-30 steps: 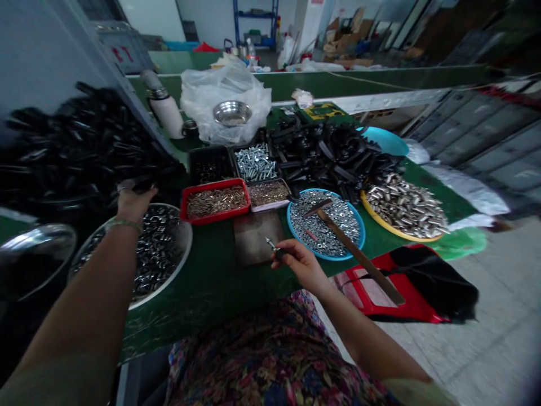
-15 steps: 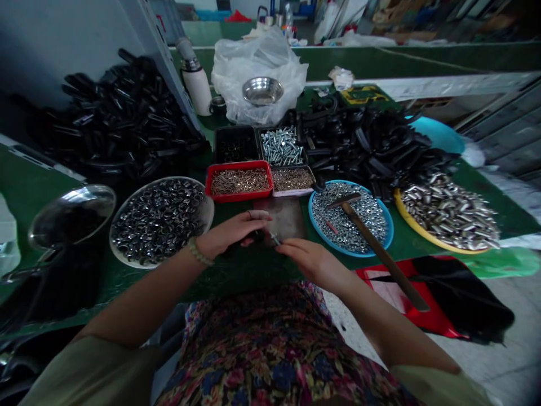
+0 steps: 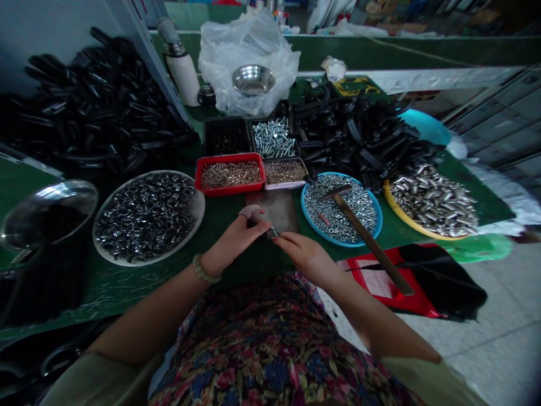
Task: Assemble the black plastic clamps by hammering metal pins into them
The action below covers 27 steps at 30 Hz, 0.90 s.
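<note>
Along the near edge of the metal plate [image 3: 281, 210], right hand [image 3: 309, 255]: fingers pinching a small metal piece [image 3: 274, 231]. Left hand [image 3: 240, 235] meets it there, thumb and forefinger bent close; area too dark and small, cannot tell whether those fingers grip anything. Step in hand, as judged: bringing small parts together. Next move seems to call for steady alignment and light fingertip pressure. Just beyond plate: red tray [image 3: 230, 190]. Right of plate: blue basin [image 3: 350, 245], hammer [image 3: 372, 242] lying across it. Left of plate: pale tray [image 3: 196, 210] of dark rings [image 3: 146, 217].
</note>
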{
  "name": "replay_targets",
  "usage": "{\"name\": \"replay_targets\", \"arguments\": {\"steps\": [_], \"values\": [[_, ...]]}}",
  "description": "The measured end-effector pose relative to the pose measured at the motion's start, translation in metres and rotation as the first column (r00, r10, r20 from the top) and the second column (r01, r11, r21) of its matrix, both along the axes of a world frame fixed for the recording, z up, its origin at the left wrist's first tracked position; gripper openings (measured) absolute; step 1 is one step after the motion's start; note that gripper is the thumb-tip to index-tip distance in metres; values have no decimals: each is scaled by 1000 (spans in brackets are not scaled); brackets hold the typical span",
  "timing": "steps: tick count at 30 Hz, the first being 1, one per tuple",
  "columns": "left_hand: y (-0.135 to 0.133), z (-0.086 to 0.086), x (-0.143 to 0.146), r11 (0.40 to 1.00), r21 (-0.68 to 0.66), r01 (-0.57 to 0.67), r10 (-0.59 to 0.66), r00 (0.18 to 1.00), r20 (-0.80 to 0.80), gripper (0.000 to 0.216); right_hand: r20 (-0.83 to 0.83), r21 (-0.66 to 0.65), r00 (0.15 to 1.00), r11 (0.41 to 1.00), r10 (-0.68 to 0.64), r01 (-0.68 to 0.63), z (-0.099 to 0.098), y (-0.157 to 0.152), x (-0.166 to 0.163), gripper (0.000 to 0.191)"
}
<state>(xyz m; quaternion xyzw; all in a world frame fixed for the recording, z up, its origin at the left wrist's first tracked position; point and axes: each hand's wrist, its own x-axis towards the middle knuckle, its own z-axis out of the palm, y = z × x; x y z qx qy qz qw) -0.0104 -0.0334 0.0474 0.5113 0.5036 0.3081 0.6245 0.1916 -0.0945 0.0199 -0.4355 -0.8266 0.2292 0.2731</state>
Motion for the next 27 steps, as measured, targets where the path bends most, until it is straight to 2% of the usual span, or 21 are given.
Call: {"name": "replay_targets", "arguments": {"steps": [2, 5, 7, 8, 10, 12, 14, 17, 21, 25, 27], "values": [[1, -6, 1, 997, 51, 60, -61, 998, 9, 47, -54, -26, 998, 1000, 14, -16, 3, -1, -3, 38], [3, -9, 0, 984, 34, 174, -177, 979, 106, 51, -277, -206, 959, 978, -60, 2, 5, -3, -4, 32], [2, -8, -2, 991, 8, 137, -136, 978, 160, 53, -372, -320, 914, 947, -162, 38, 3, -4, -3, 28], [1, -8, -2, 996, -12, 83, -79, 980, 183, 52, -380, -329, 905, 942, -193, 63, 2, -5, -2, 28], [-3, -5, 0, 997, -75, -14, 31, 973, 229, 48, -333, -246, 927, 965, -170, 89, -1, -6, -1, 30], [-8, -3, 4, 985, -169, -27, 74, 958, 279, 46, -244, -122, 963, 989, -111, 83, -2, -7, 0, 35], [-12, -3, 9, 967, -253, -20, 101, 944, 313, 49, -187, -51, 979, 996, -81, 72, -2, -7, 0, 38], [-17, -6, 18, 944, -321, -74, 190, 919, 345, 50, -230, -77, 964, 990, -134, 119, -2, -8, -2, 36], [-21, -11, 28, 933, -322, -164, 294, 861, 416, 45, -345, -190, 901, 959, -264, 208, -5, -14, -7, 30], [-22, -9, 30, 952, -281, -122, 228, 894, 385, 45, -348, -198, 893, 953, -285, 227, -11, -20, -10, 31], [-22, -9, 29, 963, -251, -96, 179, 924, 336, 44, -316, -141, 915, 966, -252, 218, -15, -21, -9, 35]]}}
